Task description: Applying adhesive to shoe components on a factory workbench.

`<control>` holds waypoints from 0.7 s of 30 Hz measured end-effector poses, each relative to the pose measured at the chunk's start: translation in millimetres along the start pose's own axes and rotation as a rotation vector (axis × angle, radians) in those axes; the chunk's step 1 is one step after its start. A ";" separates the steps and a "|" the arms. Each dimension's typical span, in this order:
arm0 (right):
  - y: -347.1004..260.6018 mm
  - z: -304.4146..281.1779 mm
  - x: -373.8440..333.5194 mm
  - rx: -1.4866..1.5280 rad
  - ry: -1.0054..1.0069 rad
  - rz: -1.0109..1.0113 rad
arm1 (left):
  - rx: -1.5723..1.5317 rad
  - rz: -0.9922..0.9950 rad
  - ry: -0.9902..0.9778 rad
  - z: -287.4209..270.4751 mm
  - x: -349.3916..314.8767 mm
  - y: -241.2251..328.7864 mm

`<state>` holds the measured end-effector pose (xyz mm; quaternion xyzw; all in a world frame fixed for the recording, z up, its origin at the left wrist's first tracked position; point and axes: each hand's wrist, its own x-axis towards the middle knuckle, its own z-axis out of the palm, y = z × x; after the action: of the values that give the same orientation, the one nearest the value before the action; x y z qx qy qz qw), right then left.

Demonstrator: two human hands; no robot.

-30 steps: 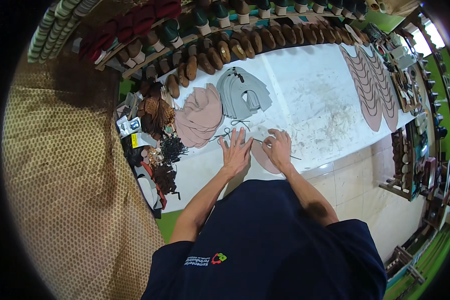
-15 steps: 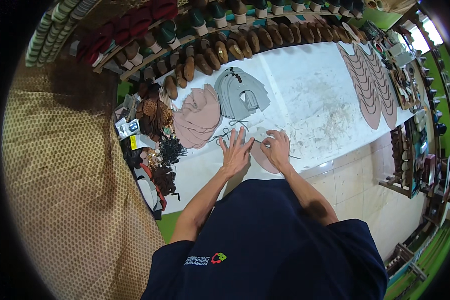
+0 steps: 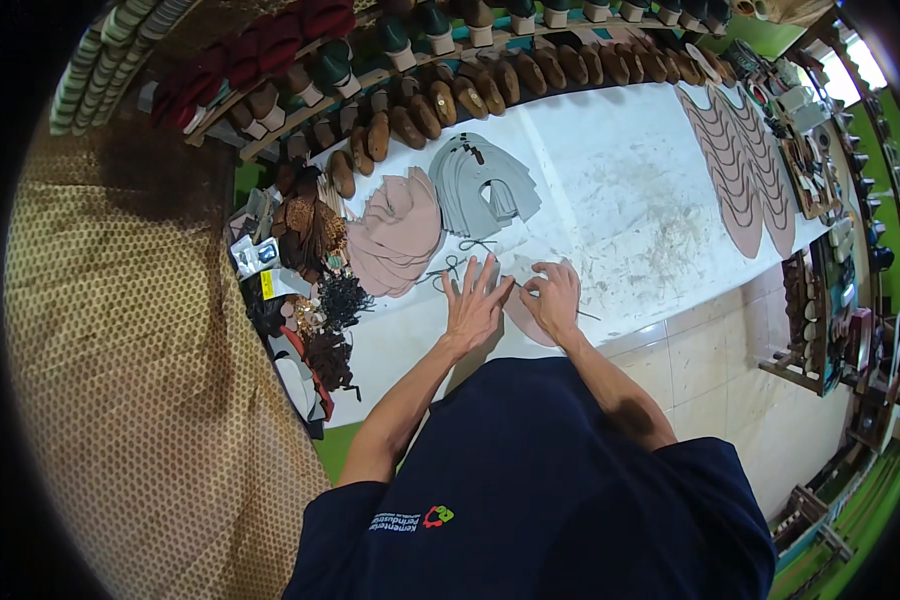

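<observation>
Pink leather stack and grey stack at left on the white counter. Left hand flat, fingers spread, pinning a pink cut piece at the near edge. Right hand pinched on a thin tool, likely marking it. Next probably calls for steady hold-down.

Both hands, the left hand and right hand, rest side by side on the worktable, cut pieces stacked behind-left, shoe lasts lining the far edge.
</observation>
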<state>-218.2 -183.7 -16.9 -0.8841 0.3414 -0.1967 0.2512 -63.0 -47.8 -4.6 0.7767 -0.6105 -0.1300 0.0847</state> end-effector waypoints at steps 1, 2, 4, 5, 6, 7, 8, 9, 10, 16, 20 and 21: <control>-0.3 0.2 -0.2 0.000 0.000 0.000 | 0.000 0.000 0.000 0.0 -0.1 0.2; -1.0 0.2 0.1 0.000 0.003 -0.003 | 0.016 -0.004 -0.012 0.9 -0.1 0.1; -2.6 0.1 0.4 0.000 0.007 -0.007 | 0.032 -0.008 -0.023 2.5 -0.2 -0.2; -3.1 -0.2 -0.2 0.002 0.000 0.002 | 0.029 -0.009 -0.035 2.3 0.3 0.4; -3.4 -0.7 -0.6 0.005 -0.007 0.010 | 0.027 -0.011 -0.045 2.2 1.0 1.0; -3.5 -1.3 -0.5 0.004 -0.006 0.012 | 0.027 -0.009 -0.046 2.1 2.3 1.6; -4.0 -0.9 -0.5 0.003 -0.005 0.011 | 0.029 -0.006 -0.040 2.7 2.6 1.2; -4.5 -0.6 -0.5 0.001 -0.003 0.009 | 0.031 -0.002 -0.034 3.1 2.5 0.8; -4.9 -0.4 -0.5 0.002 -0.003 0.008 | 0.031 -0.003 -0.034 3.5 1.9 0.4; -4.1 0.7 -1.0 -0.013 0.003 0.018 | 0.018 0.034 -0.037 0.2 1.4 4.2; -3.5 -1.6 -4.2 0.017 -0.033 0.045 | 0.023 0.014 -0.066 2.2 1.0 4.2; -2.5 -2.2 -6.0 0.030 -0.017 0.043 | 0.023 0.006 -0.073 2.1 2.4 4.8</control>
<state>-222.2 -178.5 -14.8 -0.8743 0.3554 -0.1887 0.2714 -67.6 -51.2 -5.4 0.7703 -0.6172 -0.1510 0.0539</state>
